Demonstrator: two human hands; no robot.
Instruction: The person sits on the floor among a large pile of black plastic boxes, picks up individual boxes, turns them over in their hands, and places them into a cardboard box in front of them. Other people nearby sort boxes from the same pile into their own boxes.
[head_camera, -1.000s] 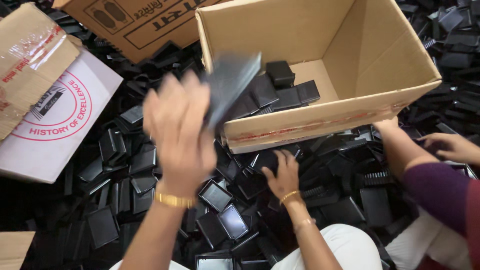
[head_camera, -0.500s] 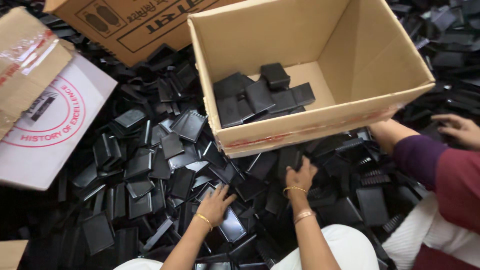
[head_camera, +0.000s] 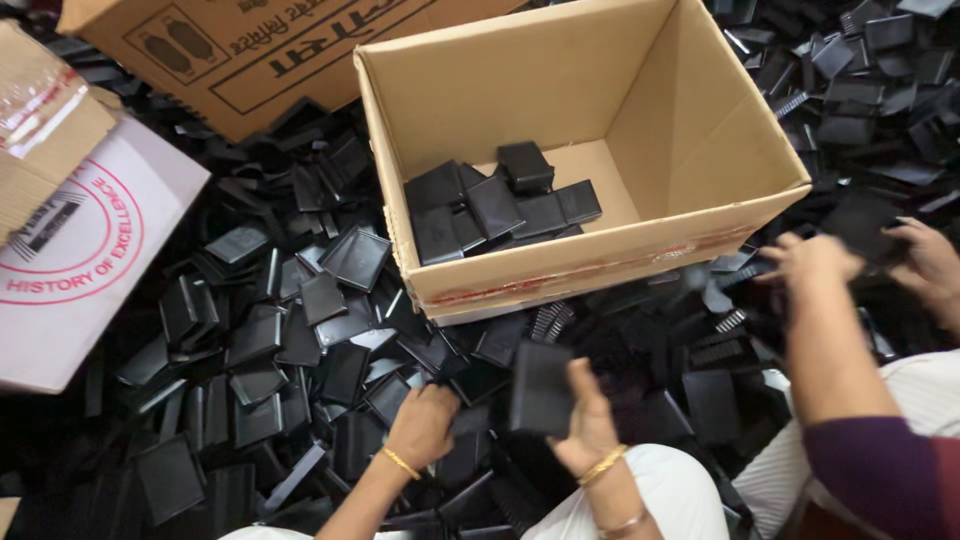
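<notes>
Just below the open cardboard box (head_camera: 600, 260), the right hand (head_camera: 585, 425) grips a flat black plastic tray (head_camera: 540, 388) between thumb and fingers. Left of it, the left hand (head_camera: 422, 425) rests curled on the heap of black trays (head_camera: 270, 340); whether it holds one is unclear. A co-worker's hands (head_camera: 815, 262) work right of the box.

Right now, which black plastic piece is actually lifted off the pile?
The flat square piece gripped in the right hand; the others lie loose on the floor or inside the open cardboard box.
</notes>
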